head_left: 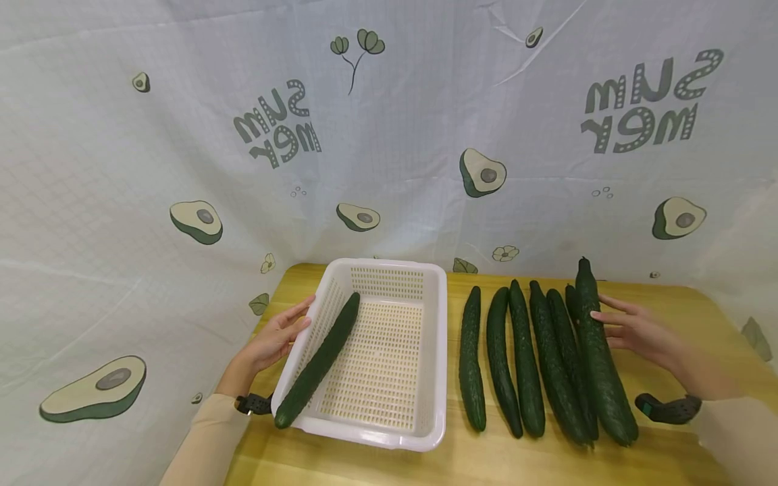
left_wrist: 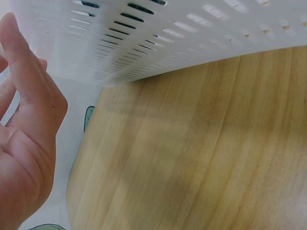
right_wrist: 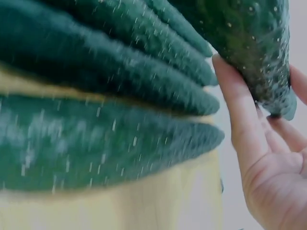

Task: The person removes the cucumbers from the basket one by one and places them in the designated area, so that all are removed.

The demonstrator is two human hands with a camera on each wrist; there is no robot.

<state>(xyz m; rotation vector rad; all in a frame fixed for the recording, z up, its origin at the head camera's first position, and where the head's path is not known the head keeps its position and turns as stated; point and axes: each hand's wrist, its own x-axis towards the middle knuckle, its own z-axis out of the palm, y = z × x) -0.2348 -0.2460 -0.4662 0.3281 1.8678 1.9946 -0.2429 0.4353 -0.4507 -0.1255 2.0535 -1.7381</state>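
Note:
A white plastic basket with slotted walls stands on the wooden table. One dark green cucumber lies along its left side, its near end over the front left corner. My left hand is at the basket's left rim, with fairly straight fingers touching it; in the left wrist view the hand is beside the slotted wall. With thumb and fingers, my right hand holds the rightmost cucumber, which overlaps its neighbours. The right wrist view shows the fingers around this cucumber.
Several more cucumbers lie side by side on the table, between the basket and my right hand. A pale cloth printed with avocados hangs behind the table and along its left side. Each wrist wears a black strap.

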